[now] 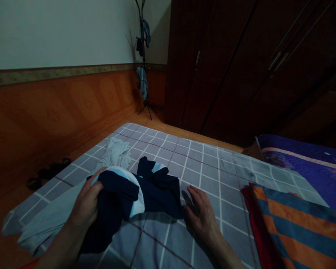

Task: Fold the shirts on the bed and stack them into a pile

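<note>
Head view: the left hand (85, 198) is gripping a navy fabric garment with white and light-blue bands (162, 190), its fingers closing around a bunched part beside the curved band. The garment is lying crumpled between the two hands, on a bed with a grey sheet checked in white and dark lines (207, 175). The right hand (200, 211) is hovering palm down at the garment's right end, its fingers spreading loosely and holding nothing; whether the thumb is touching the navy edge, I cannot tell. A pale grey, rumpled cloth (64, 207) is stretching along the bed's left side, partly behind the left hand. Well apart to the right, an orange-and-blue striped cloth (302, 224) is lying flat beside a dark red cloth (259, 228). Beyond the bed, a black metal coat stand (143, 56) is holding garments near a dark reddish-brown wardrobe (212, 56).
</note>
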`<state>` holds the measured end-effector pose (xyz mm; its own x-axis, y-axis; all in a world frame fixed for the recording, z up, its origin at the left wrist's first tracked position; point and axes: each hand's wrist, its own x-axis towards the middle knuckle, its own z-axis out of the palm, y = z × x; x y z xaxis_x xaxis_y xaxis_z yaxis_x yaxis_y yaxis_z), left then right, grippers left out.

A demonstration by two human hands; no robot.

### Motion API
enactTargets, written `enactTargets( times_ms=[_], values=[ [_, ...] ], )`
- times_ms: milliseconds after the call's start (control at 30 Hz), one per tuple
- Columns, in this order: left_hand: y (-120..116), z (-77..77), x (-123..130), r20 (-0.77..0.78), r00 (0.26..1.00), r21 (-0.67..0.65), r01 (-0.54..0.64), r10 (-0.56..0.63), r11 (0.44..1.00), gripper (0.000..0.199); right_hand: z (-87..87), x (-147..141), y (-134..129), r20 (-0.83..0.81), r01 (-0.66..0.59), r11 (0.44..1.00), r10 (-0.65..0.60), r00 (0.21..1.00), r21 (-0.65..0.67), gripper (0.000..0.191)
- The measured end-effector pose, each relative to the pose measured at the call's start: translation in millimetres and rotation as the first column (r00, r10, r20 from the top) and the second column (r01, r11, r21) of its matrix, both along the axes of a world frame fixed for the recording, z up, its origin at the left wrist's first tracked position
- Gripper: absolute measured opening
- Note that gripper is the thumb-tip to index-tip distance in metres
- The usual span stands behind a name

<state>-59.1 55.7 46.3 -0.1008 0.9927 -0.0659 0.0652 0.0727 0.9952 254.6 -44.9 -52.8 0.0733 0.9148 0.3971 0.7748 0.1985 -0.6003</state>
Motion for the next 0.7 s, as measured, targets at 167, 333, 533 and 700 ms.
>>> enactTargets(
  times_ms=[167, 333, 533, 700],
  values=[
    [24.0, -12.3, -34.9, -0.768, 0.628, 0.298, 0.178, 0.125, 0.938, 0.047, 2.3, -3.1, 5.8, 0.13, -0.026, 1.0, 0.027, 0.991, -0.011, 0.045],
    [13.5, -22.1, -29.8, -0.959, 0.203, 0.027, 0.763, -0.2, 0.646, 0.057, 12.7, -12.6, 19.2, 0.216, -0.077, 0.997, 0.074, 0.973, 0.004, 0.047],
    [28.5, -21.1, -32.2, -0.953, 0.099, -0.112, 0.763, -0.286, 0.636, 0.078, 33.1, -15.7, 62.6, 0.335, -0.135, 0.98, 0.177, 0.925, -0.146, 0.062],
    [53.6, -27.5, -38.9, -0.922, 0.235, -0.018, 0.767, -0.307, 0.642, 0.039, 37.1, -21.3, 102.2, 0.32, -0.2, 0.961, 0.254, 0.913, -0.191, 0.062]
  ],
)
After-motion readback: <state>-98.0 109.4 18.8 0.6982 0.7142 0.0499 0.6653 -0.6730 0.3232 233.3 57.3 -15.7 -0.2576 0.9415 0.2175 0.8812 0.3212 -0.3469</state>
